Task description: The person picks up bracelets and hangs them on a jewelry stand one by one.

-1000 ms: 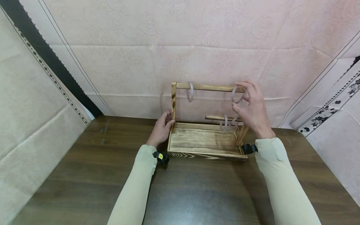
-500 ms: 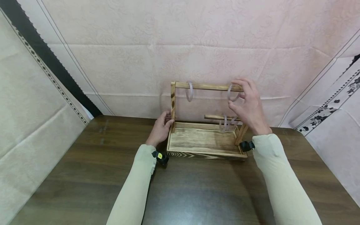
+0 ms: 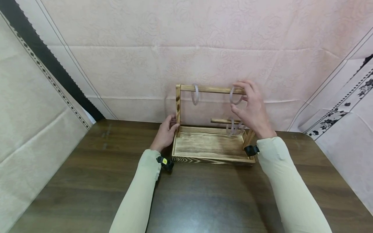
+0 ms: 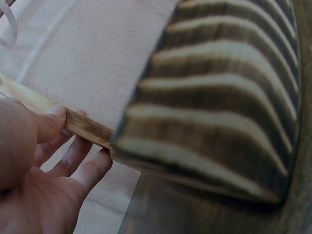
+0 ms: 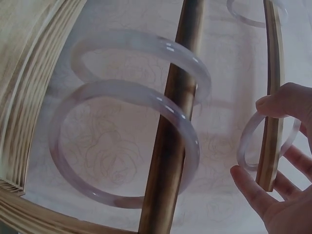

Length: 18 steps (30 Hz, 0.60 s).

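Note:
A wooden bangle stand with a shallow tray (image 3: 209,160) sits against the back cloth. My left hand (image 3: 163,135) holds its left upright post (image 3: 178,108), thumb on one side and fingertips on the other, as the left wrist view shows on the post (image 4: 90,129). Between thumb and fingers, my right hand (image 3: 253,111) pinches a pale translucent bangle (image 3: 231,96), which appears threaded on the top bar (image 3: 214,89). Another bangle (image 3: 197,94) hangs farther left on that bar. Lower down, bangles (image 5: 56,141) hang around a shorter bar (image 5: 168,146).
The brown wood-grain table (image 3: 116,181) stretches out in front of the stand and to both sides. Patterned pale cloth (image 3: 157,64) hangs close behind it. At the right, a slanted post (image 3: 248,139) rises from the tray beside my right wrist.
My right hand has moved left along the top bar, bringing the pinched bangle nearer the other hanging one. The left hand keeps its hold on the post.

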Tool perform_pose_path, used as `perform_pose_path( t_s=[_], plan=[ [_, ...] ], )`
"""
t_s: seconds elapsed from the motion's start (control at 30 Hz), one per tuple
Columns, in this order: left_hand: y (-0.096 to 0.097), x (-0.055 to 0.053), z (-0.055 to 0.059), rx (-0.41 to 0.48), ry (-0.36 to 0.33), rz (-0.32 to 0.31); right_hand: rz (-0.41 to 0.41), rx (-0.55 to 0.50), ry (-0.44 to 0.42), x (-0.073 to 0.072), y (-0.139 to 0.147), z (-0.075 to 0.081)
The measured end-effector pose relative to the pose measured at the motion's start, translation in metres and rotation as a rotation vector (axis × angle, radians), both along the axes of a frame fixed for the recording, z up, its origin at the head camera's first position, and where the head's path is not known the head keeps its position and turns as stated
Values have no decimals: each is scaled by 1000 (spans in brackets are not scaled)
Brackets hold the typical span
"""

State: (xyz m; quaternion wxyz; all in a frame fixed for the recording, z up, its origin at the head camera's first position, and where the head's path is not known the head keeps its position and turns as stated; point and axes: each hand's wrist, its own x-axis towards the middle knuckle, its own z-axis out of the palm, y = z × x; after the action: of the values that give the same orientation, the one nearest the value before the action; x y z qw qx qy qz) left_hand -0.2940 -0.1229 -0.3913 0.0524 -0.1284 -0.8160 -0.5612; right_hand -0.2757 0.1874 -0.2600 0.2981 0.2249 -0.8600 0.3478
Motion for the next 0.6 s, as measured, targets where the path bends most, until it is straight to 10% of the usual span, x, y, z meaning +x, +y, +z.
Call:
perform_pose_path(
  t_s=[0.6],
  plan=[
    [0, 1, 2, -39, -8, 20, 60, 4, 13, 0, -13, -1]
  ],
)
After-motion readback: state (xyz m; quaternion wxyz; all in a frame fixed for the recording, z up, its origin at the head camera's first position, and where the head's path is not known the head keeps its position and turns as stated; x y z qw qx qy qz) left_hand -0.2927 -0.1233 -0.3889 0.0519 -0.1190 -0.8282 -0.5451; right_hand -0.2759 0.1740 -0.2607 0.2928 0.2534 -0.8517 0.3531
